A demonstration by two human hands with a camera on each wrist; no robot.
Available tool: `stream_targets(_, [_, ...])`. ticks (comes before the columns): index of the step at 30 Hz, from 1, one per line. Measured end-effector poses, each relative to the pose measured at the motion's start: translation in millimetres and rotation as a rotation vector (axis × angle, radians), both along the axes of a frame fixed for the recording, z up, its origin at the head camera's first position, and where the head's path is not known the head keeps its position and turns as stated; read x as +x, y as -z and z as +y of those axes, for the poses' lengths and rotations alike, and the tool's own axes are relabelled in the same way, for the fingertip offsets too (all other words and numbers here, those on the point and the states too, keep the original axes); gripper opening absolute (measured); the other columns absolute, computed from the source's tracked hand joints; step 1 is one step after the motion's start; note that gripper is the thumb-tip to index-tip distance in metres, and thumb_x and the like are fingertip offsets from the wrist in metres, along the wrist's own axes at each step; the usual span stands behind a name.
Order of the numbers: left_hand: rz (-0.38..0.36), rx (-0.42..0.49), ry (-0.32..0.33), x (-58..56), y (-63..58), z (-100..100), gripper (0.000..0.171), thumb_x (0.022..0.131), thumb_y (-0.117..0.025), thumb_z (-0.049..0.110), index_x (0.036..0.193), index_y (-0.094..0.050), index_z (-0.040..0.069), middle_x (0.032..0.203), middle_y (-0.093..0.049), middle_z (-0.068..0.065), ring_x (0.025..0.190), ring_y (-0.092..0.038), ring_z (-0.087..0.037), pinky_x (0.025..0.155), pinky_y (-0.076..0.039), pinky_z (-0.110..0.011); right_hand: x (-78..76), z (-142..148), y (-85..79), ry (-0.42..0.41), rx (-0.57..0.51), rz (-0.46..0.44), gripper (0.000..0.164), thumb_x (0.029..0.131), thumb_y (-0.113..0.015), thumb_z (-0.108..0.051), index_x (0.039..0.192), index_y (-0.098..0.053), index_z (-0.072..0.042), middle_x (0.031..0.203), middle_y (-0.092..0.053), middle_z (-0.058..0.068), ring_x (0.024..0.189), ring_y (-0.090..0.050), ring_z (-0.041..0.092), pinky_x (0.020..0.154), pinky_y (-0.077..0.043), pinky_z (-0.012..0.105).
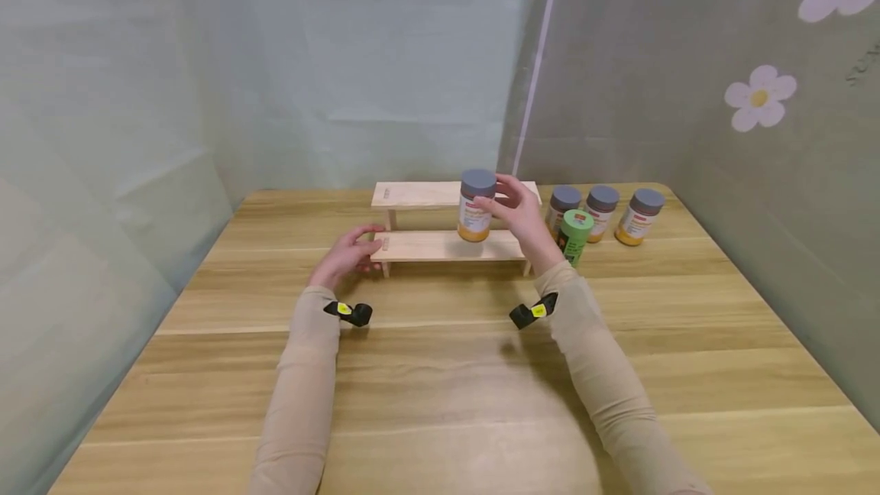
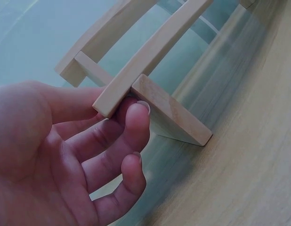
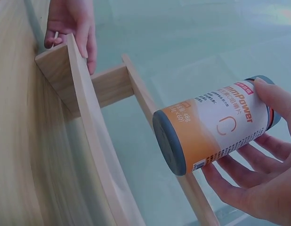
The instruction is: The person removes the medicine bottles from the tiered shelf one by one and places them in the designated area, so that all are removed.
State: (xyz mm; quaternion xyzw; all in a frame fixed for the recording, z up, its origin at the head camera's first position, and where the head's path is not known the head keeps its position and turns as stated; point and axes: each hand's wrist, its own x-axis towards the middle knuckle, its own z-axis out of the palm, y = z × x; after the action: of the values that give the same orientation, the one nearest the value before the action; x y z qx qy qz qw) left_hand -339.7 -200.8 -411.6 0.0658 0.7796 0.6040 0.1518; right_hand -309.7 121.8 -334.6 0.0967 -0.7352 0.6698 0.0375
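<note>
My right hand [image 1: 517, 214] grips a supplement bottle [image 1: 476, 205] with a grey lid and a white-and-orange label, thumb on one side and fingers on the other. The bottle is upright in the air, overlapping the lower step of a two-tier wooden rack [image 1: 440, 246] in the head view. In the right wrist view the bottle [image 3: 216, 125] shows its dark base above the rack's boards. At the rack's left end my left hand [image 1: 349, 253] pinches the lower board [image 2: 136, 70], thumb on top and fingers curled beneath it, close to the leg.
Right of the rack stand several similar grey-lidded bottles [image 1: 638, 218] and a green-lidded container [image 1: 576, 235], partly behind my right forearm. The wood-grain table [image 1: 440, 388] ends at a hanging light curtain [image 1: 412, 59] behind and to both sides.
</note>
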Motion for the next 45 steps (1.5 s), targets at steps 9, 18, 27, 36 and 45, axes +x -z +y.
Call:
stream_targets(9, [-0.018,0.005,0.016,-3.0,-1.4,3.7,0.05,0.101,-0.052,0.019,0.147,-0.036,0.008,0.085,-0.065,0.009,0.062,-0.064,-0.005,0.06,-0.048,-0.02,1.6,16.2,-8.1,0.01,-0.005,-0.006,0.056,0.089,-0.07,-0.021,0.139,-0.047,-0.012,0.138,-0.053,0.014,0.122,-0.053,0.024,0.102,-0.045,0.041])
stream_targets(18, [-0.01,-0.009,0.013,-5.7,-2.5,9.9,0.048,0.101,-0.052,0.021,0.145,-0.039,0.009,0.08,-0.063,0.01,0.064,-0.065,-0.006,0.06,-0.048,-0.021,3.5,39.2,-12.9,0.055,0.007,0.005,0.054,0.089,-0.071,-0.022,0.138,-0.05,-0.013,0.135,-0.056,0.011,0.117,-0.057,0.021,0.096,-0.049,0.037])
stream_targets(27, [-0.033,0.016,0.022,-0.1,-9.5,11.0,0.052,0.101,-0.052,0.018,0.148,-0.034,0.007,0.082,-0.064,0.008,0.062,-0.064,-0.007,0.061,-0.048,-0.022,5.6,61.9,-14.5,0.103,0.002,0.02,0.049,0.089,-0.07,-0.022,0.134,-0.051,-0.012,0.114,-0.061,-0.008,0.106,-0.058,0.009,0.09,-0.049,0.027])
stream_targets(36, [-0.001,-0.006,0.006,-6.5,-1.4,5.0,0.049,0.101,-0.052,0.021,0.146,-0.038,0.01,0.081,-0.064,0.011,0.063,-0.064,-0.005,0.061,-0.048,-0.021,9.4,77.7,-27.0,0.176,0.001,-0.015,0.062,0.088,-0.072,-0.026,0.142,-0.045,-0.013,0.124,-0.058,-0.003,0.111,-0.054,0.008,0.096,-0.046,0.03])
stream_targets(45, [-0.007,-0.005,0.009,-5.5,-3.2,4.0,0.051,0.101,-0.052,0.022,0.147,-0.035,0.009,0.083,-0.065,0.01,0.063,-0.064,-0.005,0.061,-0.048,-0.021,9.4,94.6,-25.9,0.208,-0.067,0.045,0.049,0.086,-0.074,-0.021,0.13,-0.055,-0.015,0.114,-0.063,-0.009,0.103,-0.059,0.006,0.085,-0.05,0.024])
